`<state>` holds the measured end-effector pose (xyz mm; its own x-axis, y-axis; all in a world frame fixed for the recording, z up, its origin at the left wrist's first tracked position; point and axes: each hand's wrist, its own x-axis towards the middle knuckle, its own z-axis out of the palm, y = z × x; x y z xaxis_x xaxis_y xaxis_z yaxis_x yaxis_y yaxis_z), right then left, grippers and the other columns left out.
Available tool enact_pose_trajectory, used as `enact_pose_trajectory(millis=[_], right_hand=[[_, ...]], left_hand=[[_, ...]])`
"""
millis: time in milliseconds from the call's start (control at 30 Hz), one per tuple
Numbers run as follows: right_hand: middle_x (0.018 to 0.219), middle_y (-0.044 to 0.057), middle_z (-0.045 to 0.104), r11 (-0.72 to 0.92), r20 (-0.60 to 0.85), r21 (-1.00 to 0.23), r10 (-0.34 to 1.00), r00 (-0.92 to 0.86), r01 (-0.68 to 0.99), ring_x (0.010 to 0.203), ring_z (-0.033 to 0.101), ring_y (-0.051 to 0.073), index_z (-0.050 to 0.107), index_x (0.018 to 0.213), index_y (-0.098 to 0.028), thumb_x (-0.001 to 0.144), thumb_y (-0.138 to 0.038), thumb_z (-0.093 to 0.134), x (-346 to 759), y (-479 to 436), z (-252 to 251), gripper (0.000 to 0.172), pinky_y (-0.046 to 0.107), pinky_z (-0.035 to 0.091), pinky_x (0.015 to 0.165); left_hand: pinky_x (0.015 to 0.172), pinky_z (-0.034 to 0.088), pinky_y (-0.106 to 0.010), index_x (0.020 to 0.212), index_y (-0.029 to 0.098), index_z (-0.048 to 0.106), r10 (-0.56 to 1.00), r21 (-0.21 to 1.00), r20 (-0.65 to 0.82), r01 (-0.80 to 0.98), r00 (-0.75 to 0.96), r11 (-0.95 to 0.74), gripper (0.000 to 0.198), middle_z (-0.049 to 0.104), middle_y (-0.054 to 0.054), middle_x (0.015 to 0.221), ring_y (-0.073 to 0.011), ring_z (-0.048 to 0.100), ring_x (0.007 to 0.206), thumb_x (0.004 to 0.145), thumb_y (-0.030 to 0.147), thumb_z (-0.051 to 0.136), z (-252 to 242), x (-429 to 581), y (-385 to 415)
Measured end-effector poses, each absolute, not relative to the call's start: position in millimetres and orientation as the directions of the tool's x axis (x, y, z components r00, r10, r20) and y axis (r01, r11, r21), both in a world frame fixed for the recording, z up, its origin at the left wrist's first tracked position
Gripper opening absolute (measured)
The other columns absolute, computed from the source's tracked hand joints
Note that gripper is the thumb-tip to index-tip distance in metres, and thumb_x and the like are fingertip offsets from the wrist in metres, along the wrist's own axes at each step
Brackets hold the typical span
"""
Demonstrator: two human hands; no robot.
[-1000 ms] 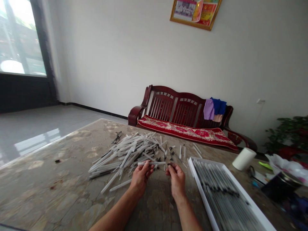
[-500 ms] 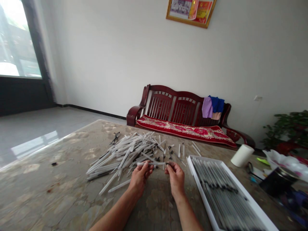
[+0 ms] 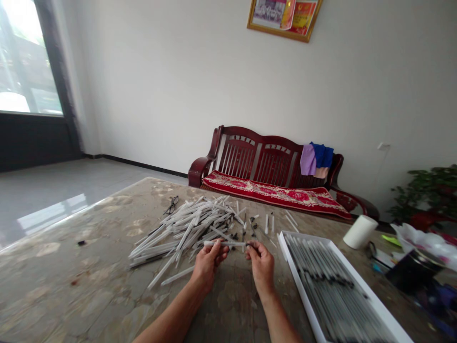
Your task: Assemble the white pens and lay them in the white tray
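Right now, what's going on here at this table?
A person is working with bare hands at a mottled table. The left hand holds a slim white plastic tube, and the right hand pinches a small dark part at its end. Just beyond lies a loose pile of similar tubes, and to the right a white tray holds neat rows of them.

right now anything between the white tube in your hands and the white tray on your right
Nothing upright blocks that path. From the white tube in the left hand and right hand to the white tray, there is mostly bare tabletop; only a thin white stick lies near the tray's corner.
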<state>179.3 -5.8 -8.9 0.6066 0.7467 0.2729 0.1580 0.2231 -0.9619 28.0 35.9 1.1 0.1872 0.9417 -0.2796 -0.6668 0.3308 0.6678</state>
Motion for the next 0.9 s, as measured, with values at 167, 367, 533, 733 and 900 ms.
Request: enact_pose_trajectory(millis=[167,367,533,733,900], right_hand=[[0.065,0.003,0.069,0.224,0.354,-0.932,0.744,0.568,0.286,0.057,0.063,0.017,0.071,0.082,-0.017,0.072,-0.038,0.063,184,-7,-12,0.024,0.026,0.052,0.055],[0.064,0.003,0.068,0.227,0.38,-0.917,0.75,0.541,0.329,0.056,0.062,0.017,0.07,0.082,-0.018,0.074,-0.038,0.061,184,-6,-13,0.024,0.027,0.052,0.055],[0.064,0.003,0.066,0.199,0.372,-0.906,0.798,0.475,0.375,0.056,0.061,0.017,0.067,0.084,-0.018,0.079,-0.041,0.058,187,-7,-15,0.026,0.025,0.05,0.053],[0.066,0.002,0.064,0.183,0.529,-0.702,0.781,0.332,0.688,0.061,0.058,0.016,0.062,0.076,-0.021,0.09,-0.043,0.046,191,-14,-12,0.031,0.023,0.042,0.057],[0.053,0.001,0.056,0.112,0.449,-0.769,0.795,0.407,0.63,0.051,0.054,0.016,0.056,0.063,-0.022,0.091,-0.056,0.037,185,-13,-15,0.048,0.025,0.038,0.052]], left_hand=[[0.05,0.055,-0.014,0.079,0.011,0.067,0.944,0.686,-0.265,-0.65,0.196,0.328,0.005,0.07,-0.003,0.061,-0.0096,0.067,0.052,0.082,0.012,0.071,-1,27,36],[0.049,0.055,-0.014,0.079,0.011,0.068,0.942,0.684,-0.274,-0.65,0.192,0.331,0.004,0.071,-0.003,0.063,-0.0096,0.067,0.053,0.082,0.011,0.07,0,27,36],[0.048,0.054,-0.013,0.078,0.011,0.067,0.94,0.683,-0.277,-0.647,0.199,0.339,0.006,0.07,-0.002,0.062,-0.0081,0.065,0.049,0.08,0.012,0.073,-2,27,37],[0.049,0.054,-0.013,0.078,0.01,0.068,0.942,0.689,-0.255,-0.644,0.216,0.334,0.005,0.069,-0.002,0.061,-0.0083,0.065,0.051,0.079,0.011,0.073,-7,27,36],[0.051,0.055,-0.014,0.076,0.011,0.069,0.947,0.703,-0.231,-0.634,0.224,0.322,0.009,0.069,-0.001,0.061,-0.0094,0.066,0.054,0.075,0.014,0.078,-8,28,34]])
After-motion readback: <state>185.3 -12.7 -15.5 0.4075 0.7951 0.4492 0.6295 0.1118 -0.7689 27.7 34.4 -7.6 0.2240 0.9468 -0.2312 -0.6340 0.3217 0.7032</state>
